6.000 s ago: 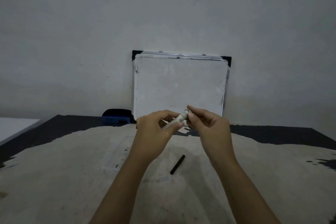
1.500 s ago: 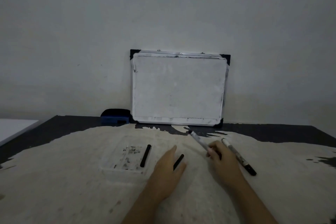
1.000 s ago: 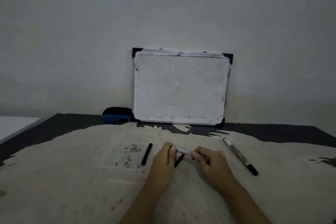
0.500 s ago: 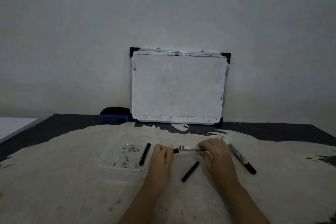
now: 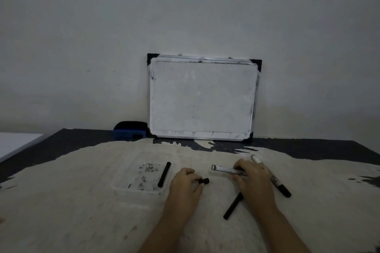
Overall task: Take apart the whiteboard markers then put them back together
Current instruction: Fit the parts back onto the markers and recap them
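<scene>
My right hand point(image 5: 254, 181) grips a white marker barrel point(image 5: 223, 169) that points left, its open end bare. My left hand point(image 5: 184, 188) pinches a small black end piece point(image 5: 204, 181) pulled off that barrel, a short gap apart from it. A black ink stick point(image 5: 233, 206) lies on the table below my right hand. Another black ink stick point(image 5: 164, 174) rests on the right edge of a clear plastic tray point(image 5: 131, 185). A whole marker point(image 5: 276, 181) with a black cap lies just right of my right hand.
A small whiteboard point(image 5: 202, 98) leans on the wall at the back of the worn table point(image 5: 82, 201). A blue eraser point(image 5: 130, 132) sits to its left. A white surface point(image 5: 14, 142) shows at the far left edge.
Six seconds ago both hands held the barrel up in the air. Since then they came down to the table, and the left hand pulled the black end piece off the barrel and away to the left.
</scene>
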